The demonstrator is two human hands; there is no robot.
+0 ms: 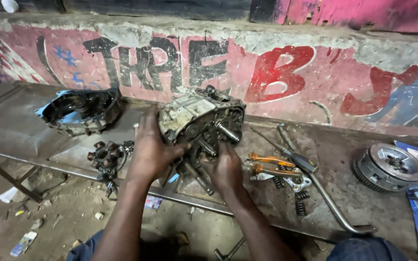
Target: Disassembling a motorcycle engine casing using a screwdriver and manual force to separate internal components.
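Note:
A greasy metal engine crankcase (197,116) with protruding shafts stands tilted on a low metal bench (15,130). My left hand (151,150) grips its left side, fingers wrapped onto the casing. From below, my right hand (224,166) holds its lower part near the shafts. Both hands are on the crankcase.
A dark engine cover (81,111) lies at the left, a small gear hub (106,157) beside it. Orange-handled pliers (272,164), several springs (300,200), a long bent rod (327,205) and a round clutch assembly (388,166) lie to the right. A painted wall runs behind.

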